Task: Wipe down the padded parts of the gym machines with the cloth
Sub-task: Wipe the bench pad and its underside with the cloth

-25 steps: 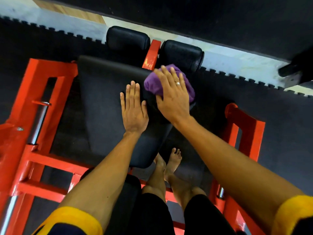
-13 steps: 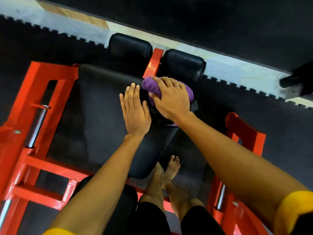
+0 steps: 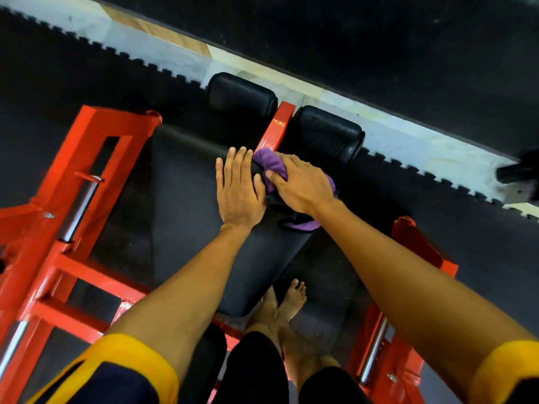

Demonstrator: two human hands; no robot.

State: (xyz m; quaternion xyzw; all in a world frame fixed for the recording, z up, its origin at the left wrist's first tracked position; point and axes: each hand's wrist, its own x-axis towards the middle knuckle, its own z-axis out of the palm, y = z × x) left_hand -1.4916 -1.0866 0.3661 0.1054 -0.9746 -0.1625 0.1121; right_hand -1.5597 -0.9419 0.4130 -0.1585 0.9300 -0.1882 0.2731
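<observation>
Fingers of the right hand (image 3: 303, 188), spread flat over the purple cloth (image 3: 269, 163) a second ago, now curl round it, bunching it against the far right edge of the black bench pad (image 3: 180, 199), just beside the red post (image 3: 277, 126). Close by, the left hand (image 3: 239, 191) lies open, palm flat on the pad. Two black roller pads (image 3: 242, 96) sit farther off, one each side of the post

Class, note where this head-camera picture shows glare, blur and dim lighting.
Head view: glare gleams on the red post and steel bar; the yellow sleeve cuff at lower right is smeared; the black pad sits dim, little texture; the purple cloth reads sharp.
</observation>
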